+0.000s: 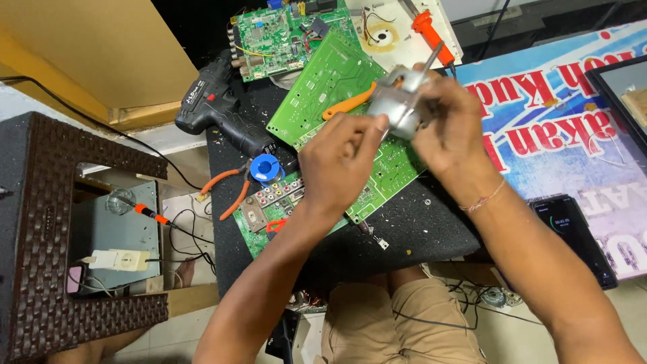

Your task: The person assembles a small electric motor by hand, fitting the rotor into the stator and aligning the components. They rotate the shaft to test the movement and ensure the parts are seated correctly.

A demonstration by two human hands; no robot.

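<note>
Both my hands are raised over a black mat [418, 222] covered with green circuit boards [323, 84]. My right hand [451, 128] grips a small silver metal motor-like part [396, 104] with a shaft sticking up. My left hand [340, 162] pinches the part's lower left edge with its fingertips. An orange-handled tool [347, 104] lies on the board just behind the part.
A black hot-air or drill-type gun [216, 104] lies at the mat's left, with a blue solder spool [266, 166] and orange-handled pliers [229, 192] beside it. An orange screwdriver [431, 34] rests at the back. A phone [573, 236] lies at right. A brown woven stool [40, 222] stands left, soldering iron [145, 212] inside.
</note>
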